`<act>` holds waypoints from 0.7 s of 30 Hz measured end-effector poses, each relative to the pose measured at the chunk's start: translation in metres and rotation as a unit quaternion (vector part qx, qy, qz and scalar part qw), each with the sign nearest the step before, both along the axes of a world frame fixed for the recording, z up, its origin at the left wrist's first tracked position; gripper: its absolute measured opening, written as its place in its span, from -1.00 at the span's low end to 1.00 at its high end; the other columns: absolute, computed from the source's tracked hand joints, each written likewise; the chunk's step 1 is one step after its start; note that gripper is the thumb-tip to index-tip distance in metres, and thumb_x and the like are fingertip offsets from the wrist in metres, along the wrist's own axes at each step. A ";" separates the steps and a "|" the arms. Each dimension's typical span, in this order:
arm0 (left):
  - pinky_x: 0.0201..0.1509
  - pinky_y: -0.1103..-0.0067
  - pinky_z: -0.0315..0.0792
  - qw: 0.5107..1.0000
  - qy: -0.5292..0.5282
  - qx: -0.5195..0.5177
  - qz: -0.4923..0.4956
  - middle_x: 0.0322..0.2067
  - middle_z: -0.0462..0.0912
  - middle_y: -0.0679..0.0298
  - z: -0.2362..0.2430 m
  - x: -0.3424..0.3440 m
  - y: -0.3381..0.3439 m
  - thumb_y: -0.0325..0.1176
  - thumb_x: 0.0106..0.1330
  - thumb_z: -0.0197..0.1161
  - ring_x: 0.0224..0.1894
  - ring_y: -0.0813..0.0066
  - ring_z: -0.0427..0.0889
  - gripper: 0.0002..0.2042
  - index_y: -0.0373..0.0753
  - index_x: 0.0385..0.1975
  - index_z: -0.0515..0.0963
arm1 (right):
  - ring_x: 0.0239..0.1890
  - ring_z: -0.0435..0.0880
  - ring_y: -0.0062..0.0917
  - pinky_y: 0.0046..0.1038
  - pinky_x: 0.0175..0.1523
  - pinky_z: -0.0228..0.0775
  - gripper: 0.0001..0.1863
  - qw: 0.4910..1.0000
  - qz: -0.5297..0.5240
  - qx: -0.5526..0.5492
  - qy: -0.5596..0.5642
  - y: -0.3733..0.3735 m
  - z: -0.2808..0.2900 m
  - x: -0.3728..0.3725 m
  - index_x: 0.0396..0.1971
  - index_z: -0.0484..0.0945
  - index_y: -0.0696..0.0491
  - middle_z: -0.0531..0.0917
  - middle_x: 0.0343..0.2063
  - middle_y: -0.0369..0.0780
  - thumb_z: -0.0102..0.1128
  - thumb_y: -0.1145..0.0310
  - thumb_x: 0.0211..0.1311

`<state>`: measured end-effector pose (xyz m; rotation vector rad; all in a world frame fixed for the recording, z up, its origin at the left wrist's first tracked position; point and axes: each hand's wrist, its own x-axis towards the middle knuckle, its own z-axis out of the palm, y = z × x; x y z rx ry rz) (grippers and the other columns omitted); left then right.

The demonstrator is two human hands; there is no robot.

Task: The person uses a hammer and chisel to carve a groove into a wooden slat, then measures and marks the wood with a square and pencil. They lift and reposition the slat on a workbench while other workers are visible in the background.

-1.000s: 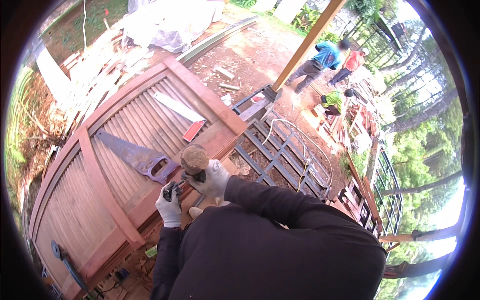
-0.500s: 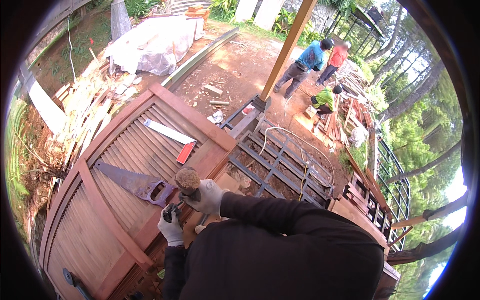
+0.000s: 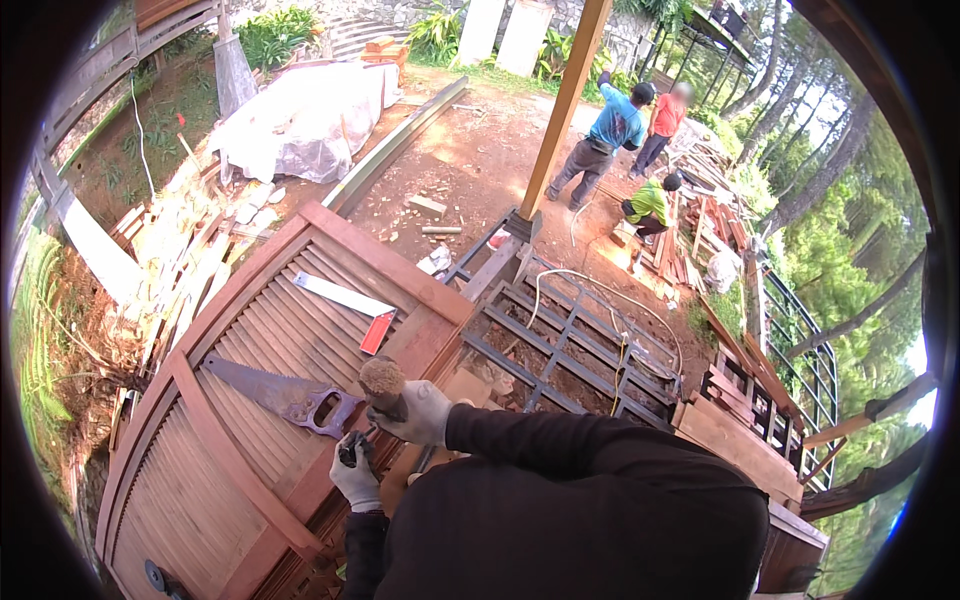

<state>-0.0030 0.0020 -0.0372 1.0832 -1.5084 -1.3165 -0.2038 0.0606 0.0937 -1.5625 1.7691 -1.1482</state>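
Note:
A wooden louvred door panel (image 3: 310, 519) lies beneath my hands. In a pale glove, my right hand (image 3: 422, 415) grips a mallet with a worn tan head (image 3: 382, 376). Just below it and to the left, my left hand (image 3: 352, 478), also gloved, is closed on a small dark object (image 3: 350, 450), too small to identify. Both hands are close together over the panel's lower right rail. A handsaw (image 3: 268, 388) with a purple handle lies left of them, and a square (image 3: 340, 298) with a red stock lies above.
A timber post (image 3: 555, 130) stands beyond the panel. A dark steel grid (image 3: 545, 340) with hoses lies to the right. Three people (image 3: 610, 140) are farther back near piled boards (image 3: 705, 210). Loose timber and a plastic-covered heap (image 3: 295, 120) are at upper left.
The view has tilted, so the scene sits lower in the picture. The person in blue has raised an arm. My hands stay close together, still holding their objects.

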 end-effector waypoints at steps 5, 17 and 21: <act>-0.16 0.57 0.58 0.999 0.034 0.008 0.007 -0.25 0.73 0.21 -0.009 0.000 -0.003 -0.55 0.39 0.19 -0.31 0.50 0.69 -0.78 -0.44 -0.02 0.60 | -0.32 0.71 -0.30 -0.35 -0.17 0.55 -0.74 0.999 -0.025 -0.023 -0.007 0.004 0.005 0.003 -0.13 0.57 0.03 0.69 -0.37 -0.16 0.34 0.26 0.25; -0.18 0.50 0.64 0.973 0.181 0.141 -0.022 -0.26 0.66 0.19 -0.003 -0.008 -0.005 -0.55 0.42 0.19 -0.30 0.43 0.67 -0.76 -0.46 0.03 0.55 | -0.29 0.69 -0.16 -0.29 -0.17 0.55 -0.73 0.999 -0.004 -0.026 0.020 0.006 0.011 0.002 -0.13 0.56 0.05 0.69 -0.36 -0.08 0.35 0.28 0.23; -0.15 0.52 0.64 0.983 0.149 0.099 -0.044 -0.27 0.67 0.19 -0.006 -0.008 -0.006 -0.56 0.41 0.17 -0.28 0.44 0.69 -0.78 -0.46 0.01 0.54 | -0.29 0.69 -0.17 -0.30 -0.16 0.55 -0.73 0.999 -0.007 -0.024 0.023 0.006 0.008 0.001 -0.13 0.57 0.04 0.69 -0.35 -0.09 0.34 0.29 0.23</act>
